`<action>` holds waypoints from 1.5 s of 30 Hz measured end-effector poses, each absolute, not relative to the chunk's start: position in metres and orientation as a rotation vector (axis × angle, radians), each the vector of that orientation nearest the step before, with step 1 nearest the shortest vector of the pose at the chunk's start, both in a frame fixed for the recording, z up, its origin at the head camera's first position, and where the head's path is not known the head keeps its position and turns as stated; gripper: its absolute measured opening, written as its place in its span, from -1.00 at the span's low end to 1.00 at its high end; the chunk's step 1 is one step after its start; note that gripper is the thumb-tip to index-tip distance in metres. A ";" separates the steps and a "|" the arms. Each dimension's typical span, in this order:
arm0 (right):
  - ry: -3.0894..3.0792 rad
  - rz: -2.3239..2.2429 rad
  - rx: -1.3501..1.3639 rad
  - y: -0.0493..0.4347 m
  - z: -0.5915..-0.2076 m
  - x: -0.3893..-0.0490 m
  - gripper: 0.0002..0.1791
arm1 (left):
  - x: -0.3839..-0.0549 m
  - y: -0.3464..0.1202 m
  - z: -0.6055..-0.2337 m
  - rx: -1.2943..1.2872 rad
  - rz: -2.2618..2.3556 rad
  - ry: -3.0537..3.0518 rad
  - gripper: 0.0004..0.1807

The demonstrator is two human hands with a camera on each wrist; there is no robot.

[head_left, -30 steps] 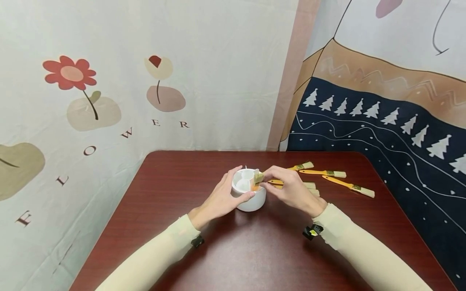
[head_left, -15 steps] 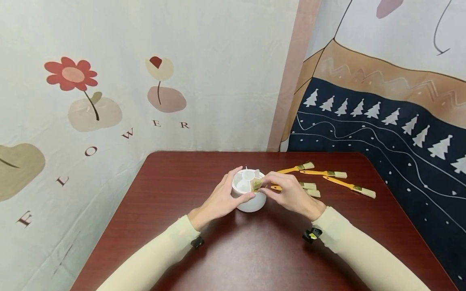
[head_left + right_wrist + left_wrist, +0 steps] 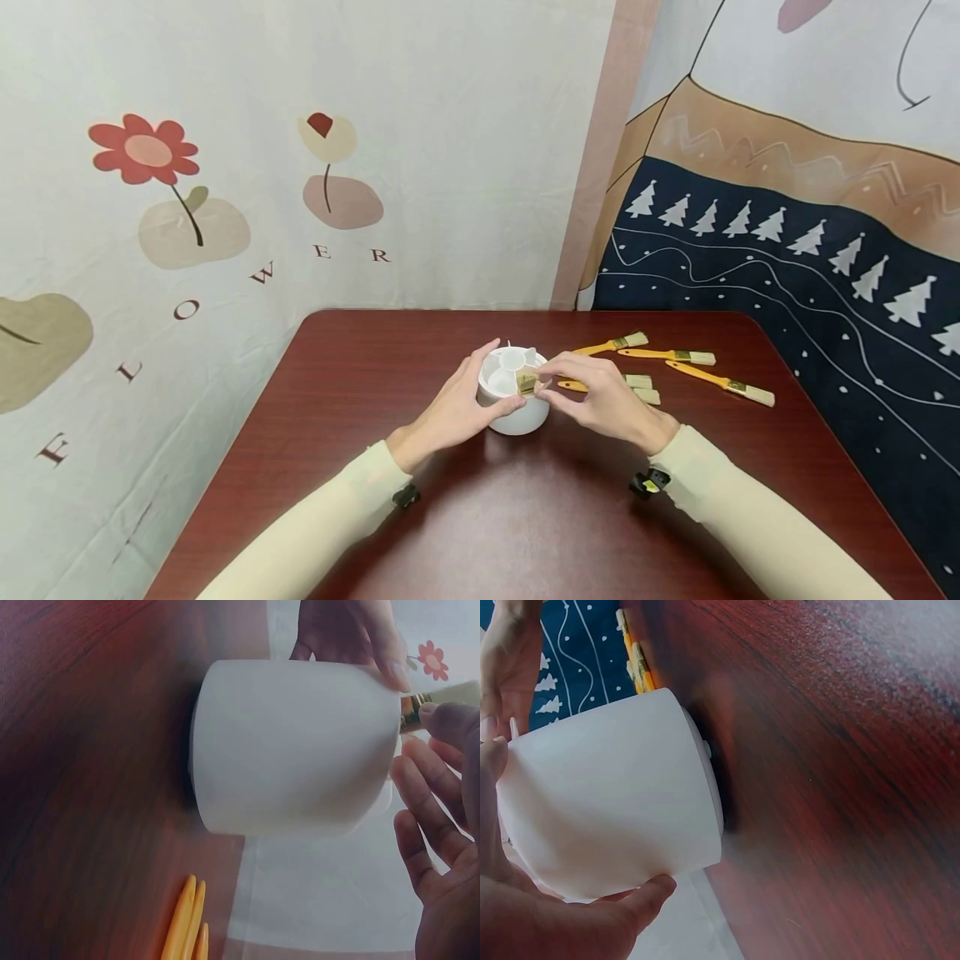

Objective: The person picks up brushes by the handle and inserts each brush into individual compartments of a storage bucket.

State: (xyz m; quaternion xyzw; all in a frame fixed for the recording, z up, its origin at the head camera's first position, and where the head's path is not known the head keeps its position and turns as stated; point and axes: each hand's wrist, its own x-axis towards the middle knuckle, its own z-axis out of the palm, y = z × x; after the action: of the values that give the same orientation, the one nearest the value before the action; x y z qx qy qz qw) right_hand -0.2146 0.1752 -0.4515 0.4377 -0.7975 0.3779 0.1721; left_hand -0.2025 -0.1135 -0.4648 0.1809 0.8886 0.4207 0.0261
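A white round container (image 3: 519, 419) with a divided top stands on the table. My left hand (image 3: 448, 410) grips its left side, thumb on the near wall; in the left wrist view the fingers (image 3: 649, 896) lie along the white wall. My right hand (image 3: 600, 395) is at the right of the rim and pinches a paintbrush (image 3: 527, 381) with thumb and fingertips. The brush stands bristles up in the front right compartment, its handle hidden inside. In the right wrist view its metal ferrule (image 3: 412, 712) shows just above the rim.
Several yellow-handled paintbrushes lie to the right on the dark red table (image 3: 360, 358): one at the back (image 3: 611, 344), one beside it (image 3: 667, 357), one farther right (image 3: 720, 383). Others lie partly behind my right hand. Printed cloths (image 3: 465, 167) hang behind the table.
The paintbrush has gone down into the container; its orange handle, visible a second ago, is now hidden. My right hand has lowered slightly with it, while the left hand stays on the container.
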 end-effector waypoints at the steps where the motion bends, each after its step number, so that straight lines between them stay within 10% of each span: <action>1: -2.271 1.081 1.230 0.177 -0.451 -0.215 -0.49 | -0.203 -0.114 -0.465 0.561 1.299 2.745 0.17; 45: -2.865 0.757 0.689 0.300 -0.499 -0.239 -0.67 | -0.184 -0.096 -0.456 0.326 1.088 3.122 0.20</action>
State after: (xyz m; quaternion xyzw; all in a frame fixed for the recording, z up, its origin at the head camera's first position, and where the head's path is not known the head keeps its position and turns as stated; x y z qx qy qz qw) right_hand -0.2393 0.2999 -0.4985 0.2261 -0.9405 0.2485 0.0498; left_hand -0.1838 -0.0965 -0.4563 0.0979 0.9359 0.3262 -0.0900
